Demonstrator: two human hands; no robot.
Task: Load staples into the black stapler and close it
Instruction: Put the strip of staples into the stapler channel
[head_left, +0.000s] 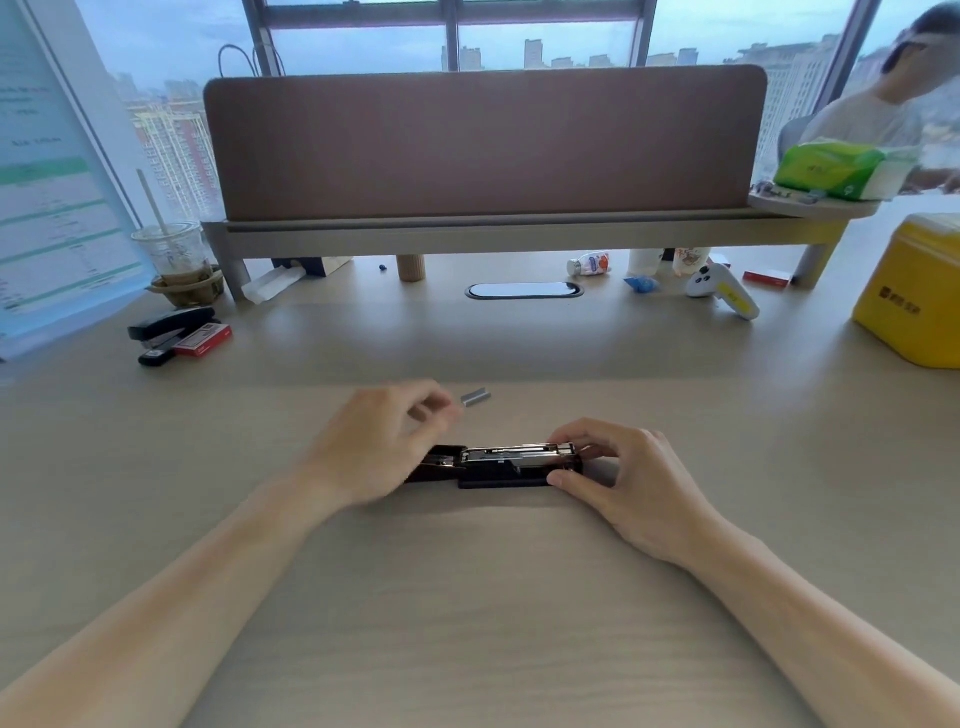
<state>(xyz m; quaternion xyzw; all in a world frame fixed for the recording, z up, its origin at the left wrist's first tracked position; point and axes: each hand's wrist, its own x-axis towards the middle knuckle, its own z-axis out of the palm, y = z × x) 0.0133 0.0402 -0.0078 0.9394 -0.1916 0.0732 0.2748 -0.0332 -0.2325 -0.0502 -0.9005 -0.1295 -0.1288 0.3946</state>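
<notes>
The black stapler (498, 465) lies across the desk in front of me, opened, with its shiny metal staple channel facing up. My right hand (618, 470) grips its right end between thumb and fingers. My left hand (382, 441) hovers over the stapler's left end and hides part of it. Its fingers are pinched and motion-blurred, with a pale streak at the fingertips that I cannot identify. A short grey strip of staples (475, 398) rests on the desk just beyond the stapler, a little right of my left fingertips.
A second black stapler (169, 327) and a red staple box (203, 340) sit at the far left beside a monitor. A plastic cup (171, 254) stands behind them. A yellow box (914, 296) is at the right edge. A person sits beyond the brown divider (483, 140).
</notes>
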